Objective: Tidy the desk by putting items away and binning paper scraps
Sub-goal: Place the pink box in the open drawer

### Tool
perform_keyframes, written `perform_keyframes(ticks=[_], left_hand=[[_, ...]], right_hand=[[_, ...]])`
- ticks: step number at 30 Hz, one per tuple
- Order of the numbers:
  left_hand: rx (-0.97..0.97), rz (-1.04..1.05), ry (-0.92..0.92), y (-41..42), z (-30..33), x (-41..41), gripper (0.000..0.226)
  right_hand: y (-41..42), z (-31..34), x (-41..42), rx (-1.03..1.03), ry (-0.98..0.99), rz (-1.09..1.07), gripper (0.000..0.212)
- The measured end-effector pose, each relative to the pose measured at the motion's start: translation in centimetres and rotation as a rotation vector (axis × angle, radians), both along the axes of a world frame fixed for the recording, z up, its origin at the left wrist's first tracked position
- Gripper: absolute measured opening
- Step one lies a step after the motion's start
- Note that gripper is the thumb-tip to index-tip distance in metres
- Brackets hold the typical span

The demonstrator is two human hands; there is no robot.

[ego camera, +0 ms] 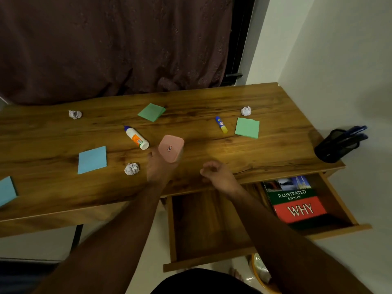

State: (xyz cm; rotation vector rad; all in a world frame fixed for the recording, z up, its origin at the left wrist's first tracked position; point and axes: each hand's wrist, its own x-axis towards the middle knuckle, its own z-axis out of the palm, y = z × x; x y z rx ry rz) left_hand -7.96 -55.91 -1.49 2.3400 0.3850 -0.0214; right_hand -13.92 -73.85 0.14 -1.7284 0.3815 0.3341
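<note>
My left hand [160,166] grips a pink box [171,147] and holds it just above the middle of the wooden desk [212,98]. To its right, my right hand [216,172] hovers over the desk's front edge with its fingers loosely curled, holding nothing. On the desk lie a white glue bottle [136,137], a blue and yellow glue stick [221,124], two green note pads [151,112] [247,127], two blue pads [92,159] [7,190] and three crumpled paper balls [131,168] [75,114] [246,110].
An open drawer [207,221] below the desk's front edge holds a book [296,200] at its right end. A black mesh pen holder [337,146] with pens stands at the desk's right end. A yellow-rimmed bin [262,274] sits on the floor under the drawer. A dark curtain hangs behind.
</note>
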Motion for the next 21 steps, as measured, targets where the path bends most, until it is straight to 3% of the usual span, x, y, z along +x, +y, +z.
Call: perform_keyframes(ticks=[9, 21], left_hand=[[-0.030, -0.572, -0.013, -4.0, 1.3, -2.6, 0.099], [-0.007, -0.834, 0.033, -15.3, 0.0, -8.3, 0.100]], right_hand=[[-4.8, 2.3, 1.7, 0.024, -0.001, -0.148, 0.034], [-17.9, 1.6, -3.5, -0.019, 0.205, -0.072, 0.040]])
